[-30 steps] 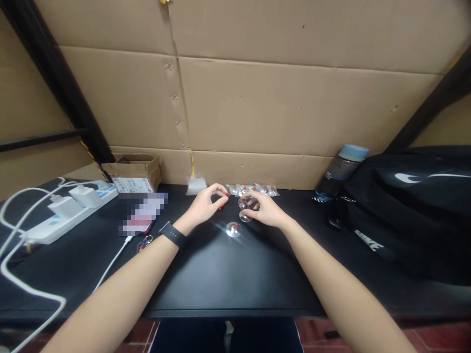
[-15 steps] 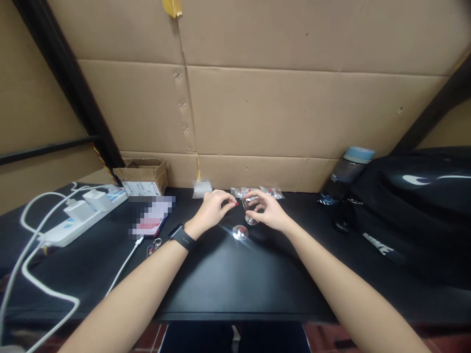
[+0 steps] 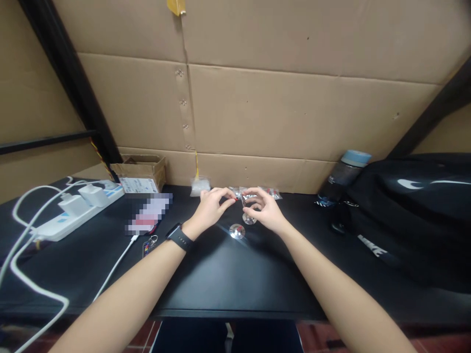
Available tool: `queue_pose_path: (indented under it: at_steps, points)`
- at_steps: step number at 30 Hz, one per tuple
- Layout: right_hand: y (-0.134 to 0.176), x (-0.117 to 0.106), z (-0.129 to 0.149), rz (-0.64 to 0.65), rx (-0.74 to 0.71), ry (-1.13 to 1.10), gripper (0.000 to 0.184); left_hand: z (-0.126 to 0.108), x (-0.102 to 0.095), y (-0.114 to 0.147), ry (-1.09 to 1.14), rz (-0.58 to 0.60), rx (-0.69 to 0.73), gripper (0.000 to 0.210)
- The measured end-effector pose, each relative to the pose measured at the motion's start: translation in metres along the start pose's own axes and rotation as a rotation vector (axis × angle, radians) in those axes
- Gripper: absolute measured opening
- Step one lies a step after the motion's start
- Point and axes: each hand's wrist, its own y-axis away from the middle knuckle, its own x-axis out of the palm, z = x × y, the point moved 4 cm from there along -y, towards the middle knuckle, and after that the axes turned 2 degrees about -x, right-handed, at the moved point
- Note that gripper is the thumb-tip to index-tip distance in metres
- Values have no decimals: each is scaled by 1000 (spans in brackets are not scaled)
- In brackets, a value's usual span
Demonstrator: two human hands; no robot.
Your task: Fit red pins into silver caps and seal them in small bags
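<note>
My left hand [image 3: 216,203] is closed in a pinch, with a tiny red piece [image 3: 236,198] at its fingertips. Facing it, my right hand [image 3: 263,208] is curled, its thumb and fingers around a thin, clear-looking thing [image 3: 243,200] too small to make out. Below the hands, a shiny round metal disc [image 3: 236,232] with a red mark lies on the black table. A second shiny disc [image 3: 249,219] sits just under my right hand, partly hidden by it. Small clear bags [image 3: 270,192] with red bits inside lie behind my right hand.
On the left are a white power strip [image 3: 55,228] with cables, a phone [image 3: 150,213], a keyring [image 3: 149,243] and an open cardboard box [image 3: 143,176]. A clear packet [image 3: 199,186] lies by the cardboard wall. A bottle [image 3: 340,179] and black bag [image 3: 412,225] stand right.
The whole view has shifted slightly. Both hands hold nearly the same pose, fingertips still close together; the red piece stays in my left pinch.
</note>
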Motion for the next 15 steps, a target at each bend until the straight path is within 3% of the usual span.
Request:
queue_pose_path:
  at_steps: [9, 15]
  points:
    - [-2, -2, -6, 21, 8, 22, 42, 3, 5, 2, -20, 49, 31, 9]
    - [0, 1, 0, 23, 3, 39, 42, 3, 2, 1, -1, 6, 41, 6]
